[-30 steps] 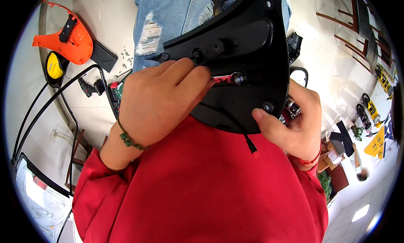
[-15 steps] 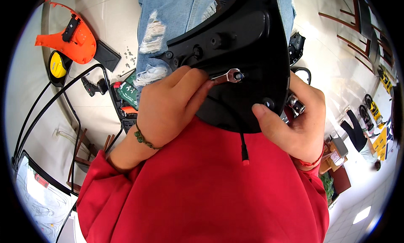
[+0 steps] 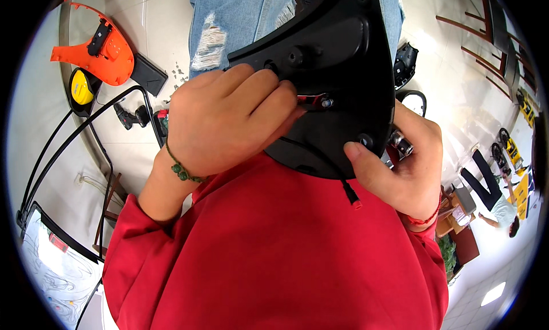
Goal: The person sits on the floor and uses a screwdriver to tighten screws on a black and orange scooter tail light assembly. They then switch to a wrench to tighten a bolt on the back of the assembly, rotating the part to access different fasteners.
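A curved black plastic panel lies across my lap over ripped jeans. My left hand is closed on a small shiny wrench, whose head reaches a bolt in the panel; the hand covers its handle. With the thumb on the near face and the fingers behind, my right hand grips the panel's right edge beside a hole. A shiny metal piece shows by those fingers, its kind unclear. From under the panel's near edge hangs a black cable with a red-tipped connector.
Left on the floor are an orange shell, a black box, a yellow-topped part and a power drill. Bent black tubing stands nearer. A black molded part lies right; another person is farther right.
My left hand has rolled over with the wrench, its knuckles now up and the wrench seen edge-on at the bolt. The cable end has swung right. My right hand keeps its grip.
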Demonstrator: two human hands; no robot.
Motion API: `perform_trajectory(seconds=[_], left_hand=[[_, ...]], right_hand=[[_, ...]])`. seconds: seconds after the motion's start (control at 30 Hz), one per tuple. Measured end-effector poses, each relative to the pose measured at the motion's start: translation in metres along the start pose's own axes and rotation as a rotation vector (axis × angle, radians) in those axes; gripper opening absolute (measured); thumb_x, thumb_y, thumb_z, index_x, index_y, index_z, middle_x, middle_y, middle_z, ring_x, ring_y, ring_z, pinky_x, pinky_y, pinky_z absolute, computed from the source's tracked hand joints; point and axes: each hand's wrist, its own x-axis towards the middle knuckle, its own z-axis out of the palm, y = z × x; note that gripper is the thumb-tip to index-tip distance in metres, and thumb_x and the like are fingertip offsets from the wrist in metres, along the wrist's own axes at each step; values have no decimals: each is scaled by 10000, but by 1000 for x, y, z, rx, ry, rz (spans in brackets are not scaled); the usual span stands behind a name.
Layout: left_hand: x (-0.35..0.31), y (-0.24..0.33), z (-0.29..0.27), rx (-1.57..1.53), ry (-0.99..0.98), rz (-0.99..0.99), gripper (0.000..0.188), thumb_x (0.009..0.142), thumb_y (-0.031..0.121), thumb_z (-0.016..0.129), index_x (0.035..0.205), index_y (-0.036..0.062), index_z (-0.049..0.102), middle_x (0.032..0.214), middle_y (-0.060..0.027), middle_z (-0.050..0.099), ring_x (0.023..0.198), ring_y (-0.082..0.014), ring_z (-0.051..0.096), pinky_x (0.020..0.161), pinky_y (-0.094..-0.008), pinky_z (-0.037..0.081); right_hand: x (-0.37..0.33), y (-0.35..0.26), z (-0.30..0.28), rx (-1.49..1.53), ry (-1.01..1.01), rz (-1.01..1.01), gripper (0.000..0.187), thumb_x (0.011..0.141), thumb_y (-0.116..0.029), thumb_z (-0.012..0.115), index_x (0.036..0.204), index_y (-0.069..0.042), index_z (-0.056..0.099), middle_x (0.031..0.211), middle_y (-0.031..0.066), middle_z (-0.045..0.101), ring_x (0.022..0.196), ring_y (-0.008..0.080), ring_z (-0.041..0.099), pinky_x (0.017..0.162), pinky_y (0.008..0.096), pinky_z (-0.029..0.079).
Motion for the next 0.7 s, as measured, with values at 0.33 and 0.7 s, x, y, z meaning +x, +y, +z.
perform_trajectory(seconds=[0.33, 0.7], left_hand=[[-5, 22, 8, -142, -58, -294, 233, 769, 150, 807, 939, 76, 665, 704, -44, 571, 570, -219, 592, 491, -332, 448], [0, 21, -2, -479, 123, -611, 152, 841, 95, 763, 920, 47, 642, 734, -69, 598, 599, -218, 607, 515, -316, 445]], right_hand=[[1, 0, -2, 30, 18, -2, 357, 720, 8, 717, 1068, 58, 650, 754, 15, 633, 654, 59, 528, 608, 197, 429], [18, -1, -8, -40, 117, -366, 695, 720, -219, 796, 1298, 92, 567, 1269, 187, 607, 900, 146, 664, 711, 213, 478]])
